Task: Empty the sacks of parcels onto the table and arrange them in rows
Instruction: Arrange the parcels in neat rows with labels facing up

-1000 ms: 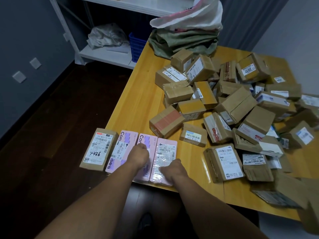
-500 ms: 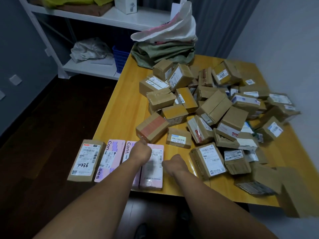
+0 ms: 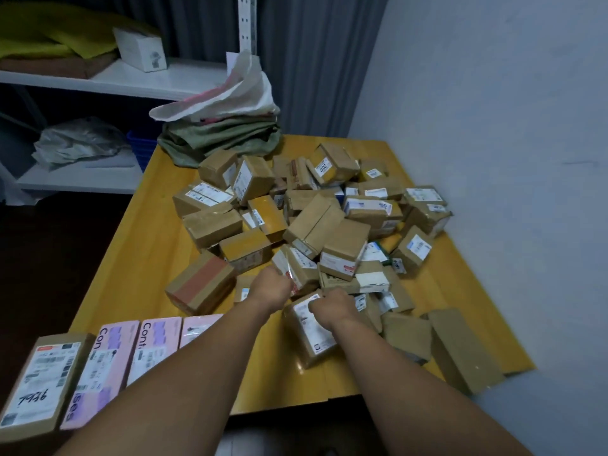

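- Parcels (image 3: 316, 222): brown cardboard boxes of mixed sizes, most sealed with clear or tan tape and bearing white shipping labels. They lie heaped at all angles over the middle of the yellow table (image 3: 138, 245) and spread toward 3 o'clock.
- Row (image 3: 108, 363): at 7 o'clock, along the table's near edge, four flat parcels lie side by side and touching. One is a brown box with a handwritten number; the other three are pink boxes with printed labels.
- Sacks (image 3: 223, 136): at 12 o'clock on the table, slumped green sacks with a white one on top, its mouth open.
- Left hand (image 3: 271, 286): at the heap's near edge, knuckles up, against a taped parcel (image 3: 297, 269). The fingers are hidden, so it cannot be told whether they grip.
- Right hand (image 3: 332, 307): at 4 o'clock of the left hand, fingers curled and clamped on the far end of a labelled brown parcel (image 3: 312, 343).
- Shelf (image 3: 138, 77): white, at 10 o'clock, behind the table.
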